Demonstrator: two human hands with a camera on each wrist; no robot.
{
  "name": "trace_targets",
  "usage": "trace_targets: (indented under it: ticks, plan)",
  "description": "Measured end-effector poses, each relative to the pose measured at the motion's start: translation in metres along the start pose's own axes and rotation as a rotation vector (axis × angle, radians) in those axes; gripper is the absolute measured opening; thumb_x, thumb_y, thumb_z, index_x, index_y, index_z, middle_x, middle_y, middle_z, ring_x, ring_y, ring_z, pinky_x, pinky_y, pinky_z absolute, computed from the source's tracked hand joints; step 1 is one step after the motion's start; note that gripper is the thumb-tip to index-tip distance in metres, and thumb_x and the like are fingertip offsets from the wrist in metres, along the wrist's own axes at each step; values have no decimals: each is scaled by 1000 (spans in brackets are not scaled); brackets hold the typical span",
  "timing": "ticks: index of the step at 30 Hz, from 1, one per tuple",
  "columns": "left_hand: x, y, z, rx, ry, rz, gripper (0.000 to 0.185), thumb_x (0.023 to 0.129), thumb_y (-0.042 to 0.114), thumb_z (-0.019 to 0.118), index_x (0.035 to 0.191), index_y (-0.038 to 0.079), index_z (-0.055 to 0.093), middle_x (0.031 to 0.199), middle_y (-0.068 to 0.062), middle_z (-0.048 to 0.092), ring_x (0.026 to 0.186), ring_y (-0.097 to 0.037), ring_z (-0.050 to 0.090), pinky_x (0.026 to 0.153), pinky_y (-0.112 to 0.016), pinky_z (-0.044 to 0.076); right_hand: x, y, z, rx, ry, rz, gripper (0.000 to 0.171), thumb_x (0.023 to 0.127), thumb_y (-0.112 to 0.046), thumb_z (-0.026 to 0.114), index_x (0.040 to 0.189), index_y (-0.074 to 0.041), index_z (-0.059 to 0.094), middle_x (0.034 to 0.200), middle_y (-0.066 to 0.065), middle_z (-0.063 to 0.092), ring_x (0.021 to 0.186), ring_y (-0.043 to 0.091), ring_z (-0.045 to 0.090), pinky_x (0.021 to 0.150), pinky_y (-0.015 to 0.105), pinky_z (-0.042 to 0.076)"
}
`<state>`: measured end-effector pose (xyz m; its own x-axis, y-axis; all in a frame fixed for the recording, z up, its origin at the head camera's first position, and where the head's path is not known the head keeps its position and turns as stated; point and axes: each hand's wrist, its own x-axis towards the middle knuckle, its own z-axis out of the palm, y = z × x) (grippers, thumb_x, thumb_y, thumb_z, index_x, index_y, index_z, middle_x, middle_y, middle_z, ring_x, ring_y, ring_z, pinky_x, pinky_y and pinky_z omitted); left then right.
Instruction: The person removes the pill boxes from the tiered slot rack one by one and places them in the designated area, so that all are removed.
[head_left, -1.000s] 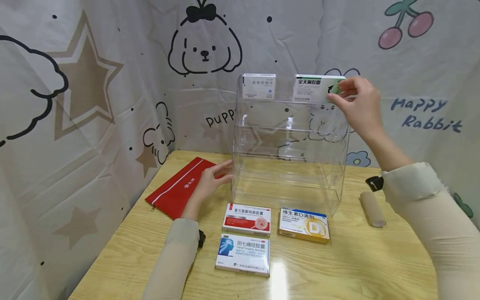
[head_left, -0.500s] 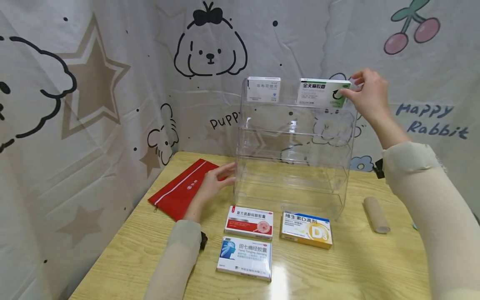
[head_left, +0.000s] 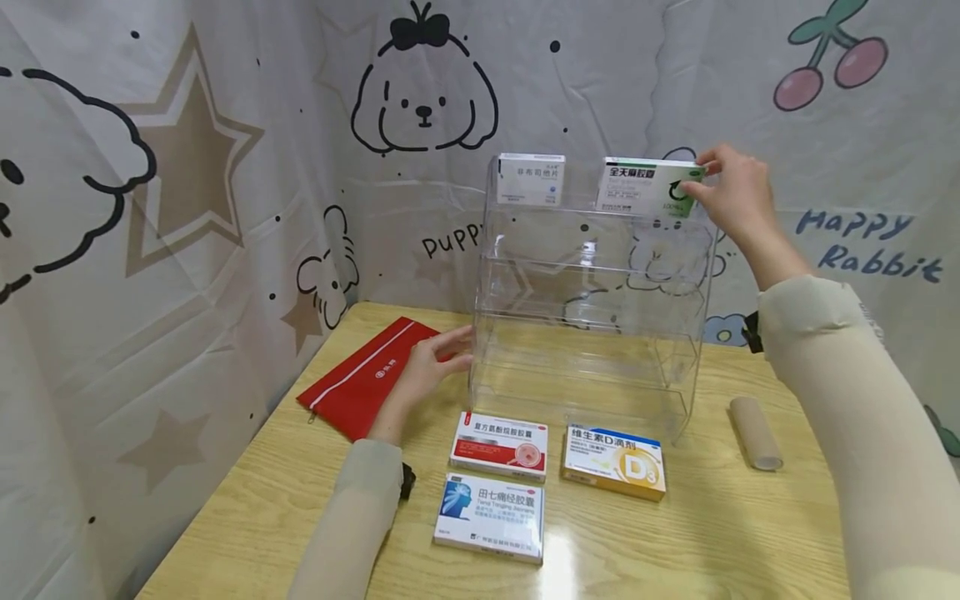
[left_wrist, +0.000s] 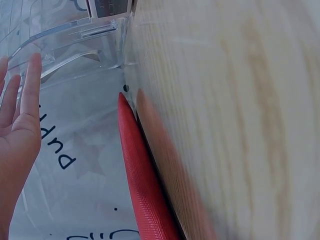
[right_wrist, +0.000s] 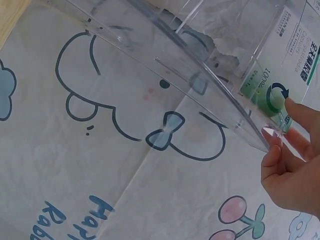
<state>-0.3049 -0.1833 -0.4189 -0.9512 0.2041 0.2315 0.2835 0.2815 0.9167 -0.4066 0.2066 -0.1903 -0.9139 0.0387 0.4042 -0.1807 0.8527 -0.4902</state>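
My right hand (head_left: 737, 193) pinches the right end of a white-and-green medicine box (head_left: 637, 187), thumb on its front. The box stands on the top tier of a clear acrylic display rack (head_left: 585, 292). In the right wrist view the thumb lies by the box's printed arrow, and other fingers (right_wrist: 295, 145) are behind the box near the rack's edge. At the rack's lower left side, my left hand (head_left: 429, 367) has its fingers extended, fingertips at the clear wall. The left wrist view shows these straight fingers (left_wrist: 31, 92) beside the rack. A small white medicine box (head_left: 530, 180) stands at the top tier's left.
On the table (head_left: 247, 500) before the rack lie a red-and-white medicine box (head_left: 498, 446), a blue-and-white one (head_left: 489, 517) and a yellow vitamin D box (head_left: 613, 461). A red zip pouch (head_left: 360, 375) lies left, a cardboard tube (head_left: 755, 433) right. A patterned curtain (head_left: 247, 167) hangs behind.
My right hand has slid toward the box's right end, uncovering more of its green print. The box keeps its place on the rack. The head view has shifted slightly; my left hand has stayed put.
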Motion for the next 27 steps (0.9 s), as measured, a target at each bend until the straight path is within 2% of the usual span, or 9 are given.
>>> trace_targets:
  ticks: [5,13,20,23,27]
  plan:
    - [2,0,0,-6,-9,-1,55,93,10,65,145,7,47,140,-22,56,130,-37,55,99,-43,54,1,-1,1,-12,19,5,44,99,-22,55,136,1,46,147,26,46,135,44,40,108,58,39]
    - [1,0,0,-1,-4,-2,55,93,9,65,145,7,47,140,-22,56,129,-36,56,99,-43,54,3,-1,5,7,57,-1,39,100,-20,54,132,2,48,144,25,49,130,42,42,104,54,42]
    - [0,0,0,8,-1,-11,55,93,7,65,144,7,48,140,-21,57,128,-34,57,99,-43,54,6,-4,7,19,129,-42,38,98,-19,58,130,0,52,140,23,55,128,43,47,109,53,38]
    - [1,-2,0,-1,-2,-9,54,92,7,65,144,7,49,139,-20,58,128,-33,57,98,-42,55,7,-7,8,14,174,-85,36,97,-18,60,129,-1,54,136,22,58,125,42,49,105,52,40]
    - [2,-1,0,-3,-4,5,55,93,8,65,145,6,48,139,-20,57,127,-34,58,97,-40,56,8,-11,8,4,233,-156,34,96,-16,61,126,0,56,129,21,62,114,38,53,94,50,44]
